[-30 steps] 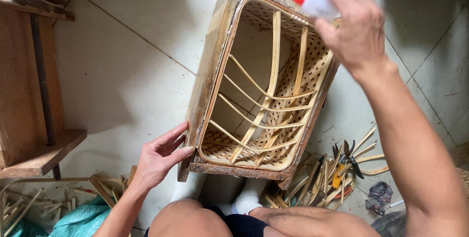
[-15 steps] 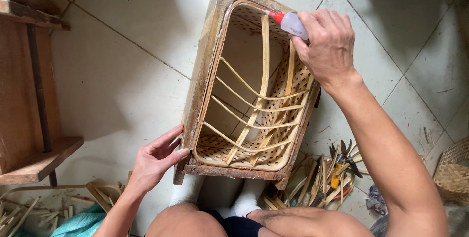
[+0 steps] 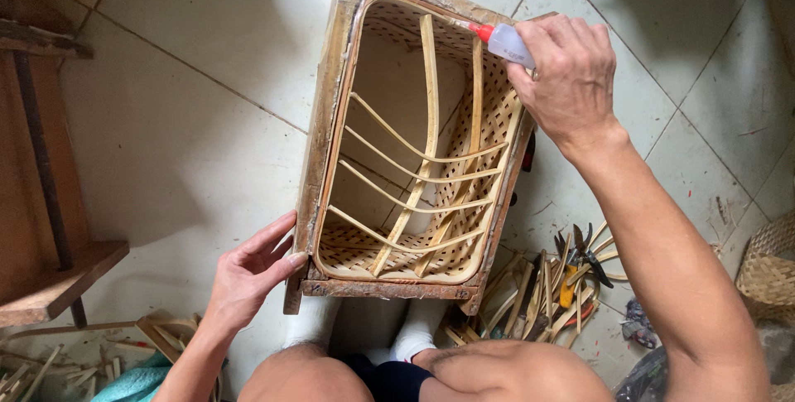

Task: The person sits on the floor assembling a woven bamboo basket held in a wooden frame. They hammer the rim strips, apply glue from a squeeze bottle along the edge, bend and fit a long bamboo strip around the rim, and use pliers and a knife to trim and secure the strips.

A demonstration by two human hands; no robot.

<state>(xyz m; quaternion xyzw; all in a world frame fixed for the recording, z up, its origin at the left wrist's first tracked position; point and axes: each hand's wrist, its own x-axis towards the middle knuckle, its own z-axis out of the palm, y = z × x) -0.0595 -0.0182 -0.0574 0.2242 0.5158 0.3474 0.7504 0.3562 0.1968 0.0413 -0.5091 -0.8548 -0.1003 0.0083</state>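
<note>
A rectangular wooden mould frame (image 3: 325, 112) stands on the tiled floor between my knees, with a woven bamboo basket (image 3: 414, 195) set inside it; curved bamboo ribs cross its open inside. My left hand (image 3: 248, 278) rests flat against the frame's near left corner. My right hand (image 3: 567, 79) grips a small clear glue bottle (image 3: 507, 43) with a red nozzle, tip touching the basket's rim at the far right corner.
Bamboo strips, pliers and cutters (image 3: 571, 274) lie on the floor to the right of the frame. A wooden bench (image 3: 41, 170) stands at left, with bamboo offcuts (image 3: 99, 352) below it. A woven basket (image 3: 770, 269) sits at the right edge.
My right hand has come down with the glue bottle from above the frame's far right corner to the basket rim. My left hand has stayed on the frame.
</note>
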